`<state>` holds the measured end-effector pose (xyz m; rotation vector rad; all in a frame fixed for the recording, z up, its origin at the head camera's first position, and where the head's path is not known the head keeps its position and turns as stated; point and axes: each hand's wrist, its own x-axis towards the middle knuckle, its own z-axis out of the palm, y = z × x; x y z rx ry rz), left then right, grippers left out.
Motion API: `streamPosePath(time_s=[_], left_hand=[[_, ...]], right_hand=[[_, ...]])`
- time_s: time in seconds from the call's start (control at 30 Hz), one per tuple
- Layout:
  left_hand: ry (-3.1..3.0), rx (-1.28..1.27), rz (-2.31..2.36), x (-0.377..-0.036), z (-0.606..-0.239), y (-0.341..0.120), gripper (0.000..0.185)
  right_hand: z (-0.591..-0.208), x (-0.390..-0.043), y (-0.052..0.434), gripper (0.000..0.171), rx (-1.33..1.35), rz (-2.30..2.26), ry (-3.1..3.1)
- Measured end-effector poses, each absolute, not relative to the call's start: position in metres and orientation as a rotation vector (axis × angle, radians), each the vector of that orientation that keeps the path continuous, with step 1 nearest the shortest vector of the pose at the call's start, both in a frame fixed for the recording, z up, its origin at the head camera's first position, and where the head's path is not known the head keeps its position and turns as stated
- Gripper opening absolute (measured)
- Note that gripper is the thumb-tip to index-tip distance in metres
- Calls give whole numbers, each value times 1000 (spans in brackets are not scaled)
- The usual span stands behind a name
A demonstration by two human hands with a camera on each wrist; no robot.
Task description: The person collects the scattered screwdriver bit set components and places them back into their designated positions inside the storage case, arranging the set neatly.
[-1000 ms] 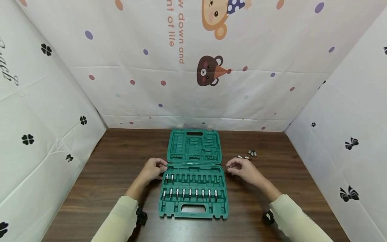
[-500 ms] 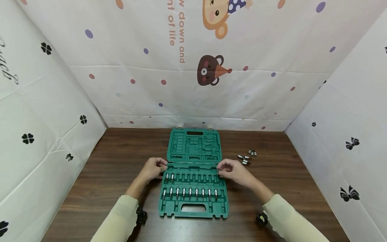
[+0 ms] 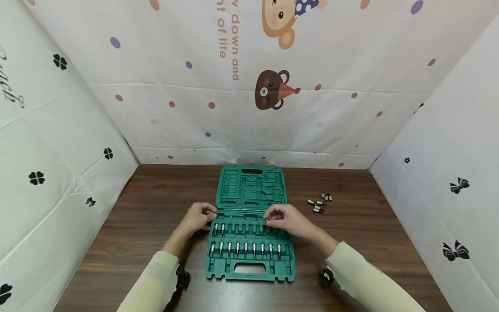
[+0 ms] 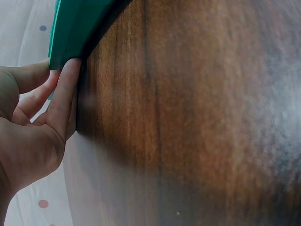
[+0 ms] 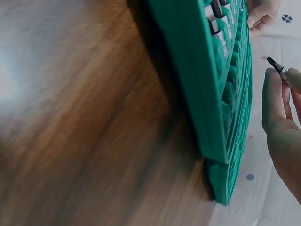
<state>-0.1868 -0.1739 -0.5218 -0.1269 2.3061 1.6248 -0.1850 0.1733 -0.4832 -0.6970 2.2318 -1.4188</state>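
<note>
Bracing the open green tool case (image 3: 249, 225) at its left edge, the left hand (image 3: 199, 217) has its fingers curled against the plastic rim, touching it beside two seated bits (image 3: 219, 229). Right of these the far row of slots lies vacant, while the near row (image 3: 245, 249) is full. Over the far row's right part, the right hand (image 3: 283, 219) pinches a small bit (image 5: 276, 66) between its fingertips. Loose bits (image 3: 319, 203) lie on the table (image 3: 370, 225), well apart to the right. A tilted bit would probably jam in its slot or slip free and roll away.
</note>
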Motion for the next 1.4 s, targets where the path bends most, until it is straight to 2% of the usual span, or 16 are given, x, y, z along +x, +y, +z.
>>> streamPosePath(time_s=[0.33, 1.0, 1.4], left_hand=[[2297, -128, 1627, -187, -522, -174, 16], [2304, -132, 1617, -189, -522, -173, 16], [2318, -144, 1604, -190, -519, -171, 16]], right_hand=[[-480, -191, 144, 19, -798, -1348, 2250], [-481, -207, 88, 6, -838, -1090, 2306], [-482, -217, 69, 6, -919, -980, 2309]])
